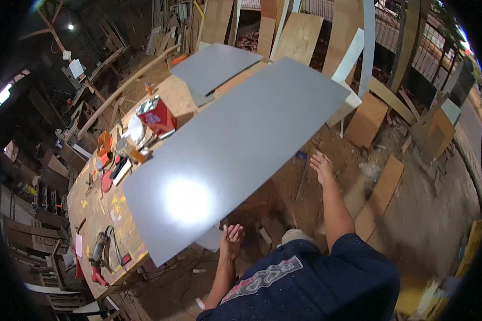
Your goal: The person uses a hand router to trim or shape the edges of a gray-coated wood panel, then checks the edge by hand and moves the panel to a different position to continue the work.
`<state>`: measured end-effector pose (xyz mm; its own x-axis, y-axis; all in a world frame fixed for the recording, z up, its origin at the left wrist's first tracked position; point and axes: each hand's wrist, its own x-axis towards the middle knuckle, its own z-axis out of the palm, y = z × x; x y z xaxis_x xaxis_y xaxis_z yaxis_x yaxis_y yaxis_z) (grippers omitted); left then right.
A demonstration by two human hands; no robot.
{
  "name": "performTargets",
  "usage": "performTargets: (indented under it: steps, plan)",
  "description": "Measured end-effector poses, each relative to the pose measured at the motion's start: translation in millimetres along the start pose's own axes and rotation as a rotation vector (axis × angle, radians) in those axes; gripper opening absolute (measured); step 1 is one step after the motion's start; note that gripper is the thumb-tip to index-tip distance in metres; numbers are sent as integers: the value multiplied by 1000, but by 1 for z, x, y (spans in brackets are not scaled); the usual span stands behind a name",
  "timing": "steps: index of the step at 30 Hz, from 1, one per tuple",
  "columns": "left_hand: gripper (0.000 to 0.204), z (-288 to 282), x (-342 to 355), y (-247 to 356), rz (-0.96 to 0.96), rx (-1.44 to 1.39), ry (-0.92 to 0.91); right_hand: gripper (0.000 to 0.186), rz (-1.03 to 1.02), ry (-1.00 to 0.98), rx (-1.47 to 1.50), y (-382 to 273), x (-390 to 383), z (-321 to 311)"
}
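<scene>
A large grey laminate-like panel lies slantwise across the wooden workbench, its near long edge reaching past the bench toward me. Light glares off its left half. Just off that near edge, toward its left end, my left hand is open, palm turned up and fingers stretched. My right hand is also open, fingers extended, close to the same edge farther right. Neither hand holds anything, and a small gap seems to part each from the panel. A second, smaller grey panel rests at the far side of the bench.
On the bench stand a red tin, a white bag and a corded power tool near the left corner. Boards lean along the back. Offcuts, including a long brown board, lie on the dirt floor at right.
</scene>
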<state>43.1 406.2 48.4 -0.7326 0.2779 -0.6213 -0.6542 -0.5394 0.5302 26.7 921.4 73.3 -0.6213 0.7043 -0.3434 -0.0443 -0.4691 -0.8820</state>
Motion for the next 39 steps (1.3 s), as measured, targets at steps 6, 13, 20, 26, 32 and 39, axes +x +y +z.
performTargets:
  steps: [6,13,20,26,32,39]
  plan:
    - [80,74,81,-24,197,-264,278,66,183,120,130,-13,152,5]
    - [52,75,100,-11,180,-240,316,60,188,141,210,41,228,-28]
    - [55,125,83,8,149,-181,351,53,96,135,3,43,254,-69]
    - [63,140,81,23,172,-113,243,55,111,10,-832,85,157,-22]
    - [47,113,64,28,188,-140,331,60,580,-164,-420,146,-6,148]
    - [46,126,49,29,170,-163,424,63,548,170,77,112,18,141]
